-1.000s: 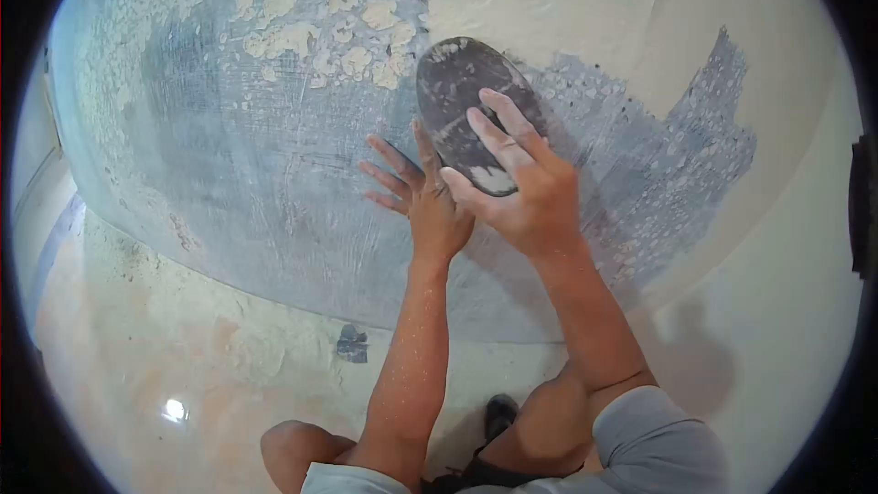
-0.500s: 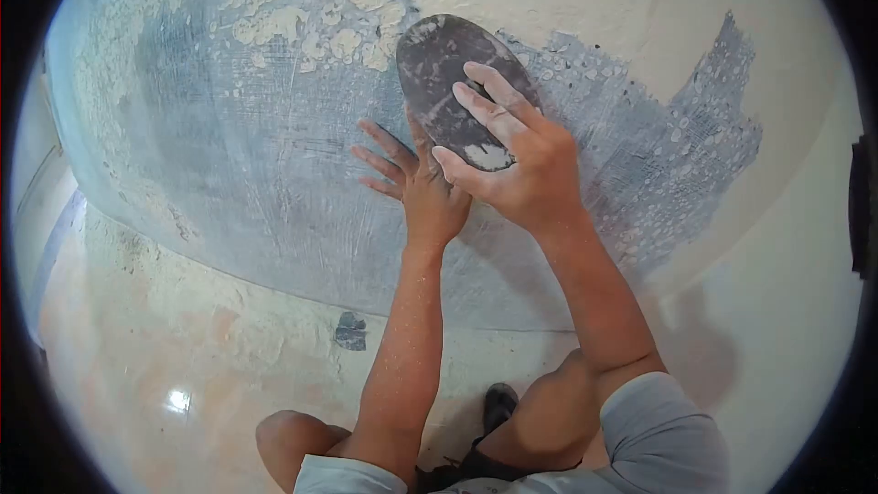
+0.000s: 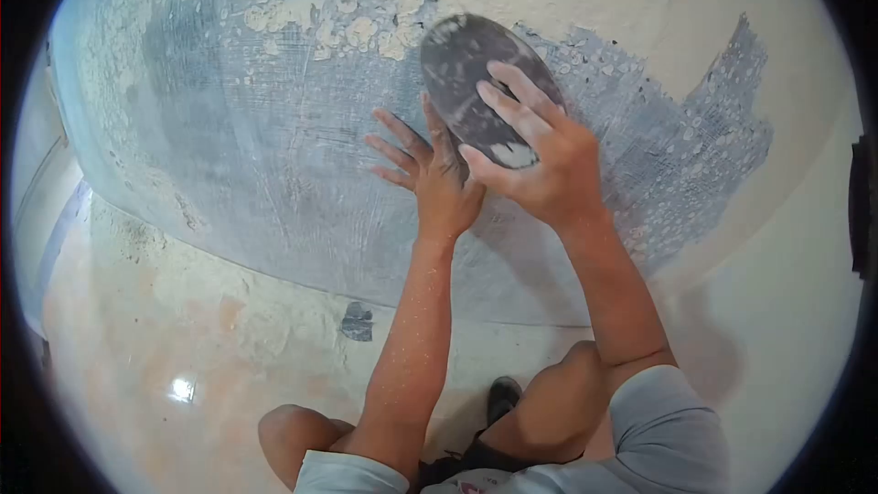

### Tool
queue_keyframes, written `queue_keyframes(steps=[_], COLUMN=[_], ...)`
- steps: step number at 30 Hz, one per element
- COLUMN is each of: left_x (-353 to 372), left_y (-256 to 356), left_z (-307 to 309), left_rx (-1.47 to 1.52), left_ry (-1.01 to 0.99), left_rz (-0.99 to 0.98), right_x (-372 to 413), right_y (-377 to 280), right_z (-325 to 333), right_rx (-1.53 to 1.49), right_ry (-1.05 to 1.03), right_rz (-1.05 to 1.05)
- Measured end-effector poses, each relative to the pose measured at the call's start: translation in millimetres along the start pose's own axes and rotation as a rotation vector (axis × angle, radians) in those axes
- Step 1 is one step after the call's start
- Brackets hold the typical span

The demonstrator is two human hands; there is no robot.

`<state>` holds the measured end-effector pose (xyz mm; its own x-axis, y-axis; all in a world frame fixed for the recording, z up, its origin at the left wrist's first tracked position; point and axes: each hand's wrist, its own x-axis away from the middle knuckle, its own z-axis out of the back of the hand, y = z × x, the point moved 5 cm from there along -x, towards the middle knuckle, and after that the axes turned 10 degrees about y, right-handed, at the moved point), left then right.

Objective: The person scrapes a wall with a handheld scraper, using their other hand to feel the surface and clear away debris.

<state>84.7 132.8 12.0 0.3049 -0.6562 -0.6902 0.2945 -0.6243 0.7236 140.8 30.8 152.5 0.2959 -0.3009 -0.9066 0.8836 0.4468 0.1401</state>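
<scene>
Gripping an oval sanding pad (image 3: 471,73) against the wall (image 3: 274,155), right hand (image 3: 540,169) closed; left hand (image 3: 434,174) flat, fingers spread; cream flecks (image 3: 293,9) remain above.

Right hand (image 3: 540,165) flat on dark oval sanding pad (image 3: 476,73) against grey scraped wall (image 3: 274,155), left hand (image 3: 434,178) splayed just beside.

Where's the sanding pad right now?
Head view, upper centre: the sanding pad lies flat on the wall under the right hand, with the left hand spread beside it.
</scene>
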Motion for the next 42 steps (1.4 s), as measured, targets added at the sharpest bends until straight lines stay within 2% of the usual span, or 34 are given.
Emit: queue_keyframes(steps=[5, 9, 11, 20, 42], left_x=[1.7, -0.3, 0.0, 0.2, -0.8], left_y=[-0.6, 2.6, 1.3, 3.0, 7.4], left_z=[0.7, 1.6, -0.4, 2.1, 4.8], left_rx=[-0.01, 0.04, -0.028, 0.005, 0.014], left_ry=[0.003, 0.031, 0.013, -0.018, -0.033], left_rz=[0.003, 0.026, 0.019, 0.033, 0.039], right_x=[-5.9, -19.1, -26.2, -27.5, -27.0], right_y=[6.5, 5.9, 7.1, 7.8, 10.5], right_z=[5.9, 3.4, 4.2, 6.5, 16.1], right_rx=[0.108, 0.092, 0.091, 0.168, 0.339], right_ry=[-0.078, -0.109, -0.118, -0.179, -0.151], right_rz=[0.062, 0.113, 0.128, 0.113, 0.295])
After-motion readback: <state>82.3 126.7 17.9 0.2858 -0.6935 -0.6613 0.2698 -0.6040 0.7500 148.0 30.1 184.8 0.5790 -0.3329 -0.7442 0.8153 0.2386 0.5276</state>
